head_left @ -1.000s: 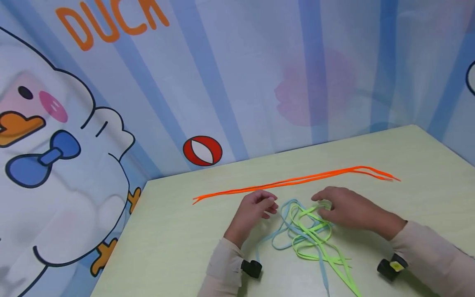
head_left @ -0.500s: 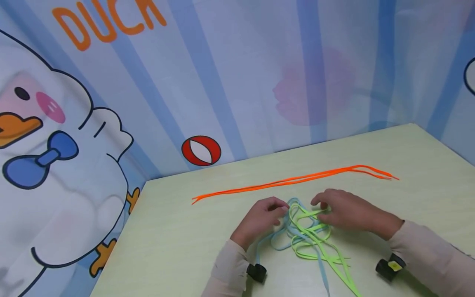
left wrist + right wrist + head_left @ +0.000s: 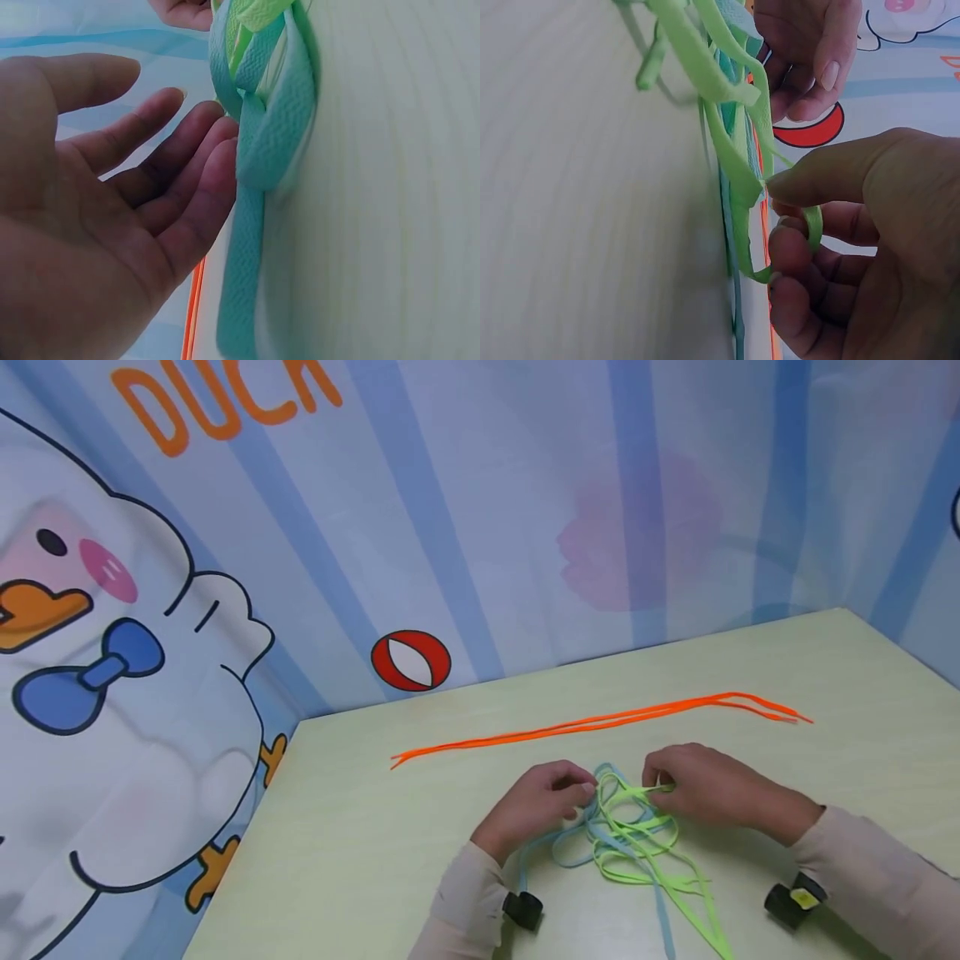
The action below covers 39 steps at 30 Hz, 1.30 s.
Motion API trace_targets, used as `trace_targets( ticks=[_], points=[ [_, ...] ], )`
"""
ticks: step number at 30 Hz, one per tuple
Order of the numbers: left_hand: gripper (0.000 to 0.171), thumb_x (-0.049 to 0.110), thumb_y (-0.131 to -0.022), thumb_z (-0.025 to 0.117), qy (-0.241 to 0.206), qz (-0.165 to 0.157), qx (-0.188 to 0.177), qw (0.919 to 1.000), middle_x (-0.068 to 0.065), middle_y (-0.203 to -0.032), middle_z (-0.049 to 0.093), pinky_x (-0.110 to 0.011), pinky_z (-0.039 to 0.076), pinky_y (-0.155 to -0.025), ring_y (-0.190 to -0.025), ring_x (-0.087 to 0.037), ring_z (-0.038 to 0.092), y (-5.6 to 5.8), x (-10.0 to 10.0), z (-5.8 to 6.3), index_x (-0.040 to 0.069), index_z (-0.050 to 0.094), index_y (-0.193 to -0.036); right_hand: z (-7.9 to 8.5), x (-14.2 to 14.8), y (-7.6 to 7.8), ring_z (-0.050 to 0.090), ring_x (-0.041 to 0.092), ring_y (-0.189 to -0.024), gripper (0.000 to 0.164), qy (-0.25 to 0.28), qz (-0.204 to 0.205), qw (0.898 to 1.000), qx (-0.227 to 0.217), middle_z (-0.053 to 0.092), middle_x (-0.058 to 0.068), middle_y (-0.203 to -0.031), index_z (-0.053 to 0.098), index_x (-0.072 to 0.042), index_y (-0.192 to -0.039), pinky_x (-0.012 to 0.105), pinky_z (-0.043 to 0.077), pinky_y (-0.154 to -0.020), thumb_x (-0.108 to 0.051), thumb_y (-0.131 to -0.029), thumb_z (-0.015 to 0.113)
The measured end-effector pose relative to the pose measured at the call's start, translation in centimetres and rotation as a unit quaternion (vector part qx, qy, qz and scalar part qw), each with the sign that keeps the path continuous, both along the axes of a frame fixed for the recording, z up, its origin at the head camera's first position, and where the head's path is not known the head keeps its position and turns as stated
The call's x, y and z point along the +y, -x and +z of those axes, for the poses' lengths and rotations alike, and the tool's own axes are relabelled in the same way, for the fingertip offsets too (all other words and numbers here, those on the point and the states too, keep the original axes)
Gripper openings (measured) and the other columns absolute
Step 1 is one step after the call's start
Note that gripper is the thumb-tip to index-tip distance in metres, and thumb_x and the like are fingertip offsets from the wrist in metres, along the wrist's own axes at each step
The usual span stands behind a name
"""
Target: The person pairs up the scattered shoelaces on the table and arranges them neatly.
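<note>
A light green shoelace (image 3: 643,852) and a light blue shoelace (image 3: 663,913) lie tangled together in a loose heap. At the heap's left edge is my left hand (image 3: 534,806). Its thumb stands apart from the loosely bent fingers in the left wrist view, and the fingertips (image 3: 225,142) come right up to the blue loops with nothing gripped. On the other side, my right hand (image 3: 712,789) holds a loop of the green shoelace between thumb and fingers. In the right wrist view that green loop (image 3: 814,225) passes around behind the fingertips.
Behind the heap, orange shoelaces (image 3: 555,732) are stretched side by side across the pale table (image 3: 337,860). A printed curtain (image 3: 510,510) with a duck borders the table at the back and left. Black wrist cameras hang under both sleeves.
My left hand has moved right, from beside the heap to its blue loops. My right hand's fingers have closed in on the green shoelace. The orange shoelaces have stayed put.
</note>
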<state>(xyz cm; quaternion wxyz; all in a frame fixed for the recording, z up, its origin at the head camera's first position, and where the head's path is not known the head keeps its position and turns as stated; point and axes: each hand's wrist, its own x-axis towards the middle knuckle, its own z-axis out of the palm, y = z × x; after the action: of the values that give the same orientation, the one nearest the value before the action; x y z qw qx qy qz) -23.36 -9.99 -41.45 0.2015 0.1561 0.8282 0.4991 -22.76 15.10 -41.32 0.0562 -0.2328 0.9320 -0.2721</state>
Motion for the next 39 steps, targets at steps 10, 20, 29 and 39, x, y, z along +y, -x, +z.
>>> trace_targets(
  ticks=[10,20,29,39],
  points=[
    [0.019,0.03,-0.099,0.063,0.001,-0.009,-0.004,0.9999,0.003,-0.103,0.068,-0.031,0.054,-0.08,-0.088,-0.014,0.066,-0.1,0.5,-0.1,0.015,0.07,-0.111,0.2,-0.2,-0.1,0.047,0.01,-0.062,0.003,0.046,0.0,0.999,0.026,0.054,-0.009,-0.07,0.068,-0.018,-0.089,0.028,0.039,-0.056,-0.019,-0.091,0.068],
    [0.021,0.035,-0.096,0.067,0.047,-0.017,0.024,0.9984,0.013,-0.101,0.067,-0.03,0.052,-0.08,-0.088,-0.01,0.063,-0.5,0.9,-0.2,0.022,0.072,-0.111,0.7,-0.6,-0.6,0.048,0.007,-0.064,0.005,0.081,0.007,0.995,0.049,0.057,-0.012,-0.072,0.071,-0.019,-0.093,0.028,0.041,-0.058,-0.019,-0.094,0.066],
    [0.019,0.035,-0.094,0.07,0.071,-0.02,0.034,0.9967,0.014,-0.098,0.067,-0.029,0.05,-0.083,-0.09,-0.007,0.061,-0.5,1.1,0.0,0.023,0.074,-0.108,0.7,-0.7,-0.6,0.051,0.006,-0.068,0.007,0.102,0.013,0.993,0.051,0.059,-0.014,-0.075,0.072,-0.019,-0.092,0.027,0.044,-0.061,-0.02,-0.096,0.066],
    [0.017,0.036,-0.094,0.071,0.074,-0.03,0.042,0.996,0.015,-0.1,0.067,-0.029,0.05,-0.084,-0.092,-0.006,0.06,-0.6,1.1,0.1,0.025,0.076,-0.106,0.7,-0.7,-0.8,0.049,0.006,-0.063,0.01,0.118,0.015,0.992,0.048,0.055,-0.013,-0.069,0.071,-0.02,-0.09,0.027,0.041,-0.058,-0.021,-0.098,0.064]
  ],
)
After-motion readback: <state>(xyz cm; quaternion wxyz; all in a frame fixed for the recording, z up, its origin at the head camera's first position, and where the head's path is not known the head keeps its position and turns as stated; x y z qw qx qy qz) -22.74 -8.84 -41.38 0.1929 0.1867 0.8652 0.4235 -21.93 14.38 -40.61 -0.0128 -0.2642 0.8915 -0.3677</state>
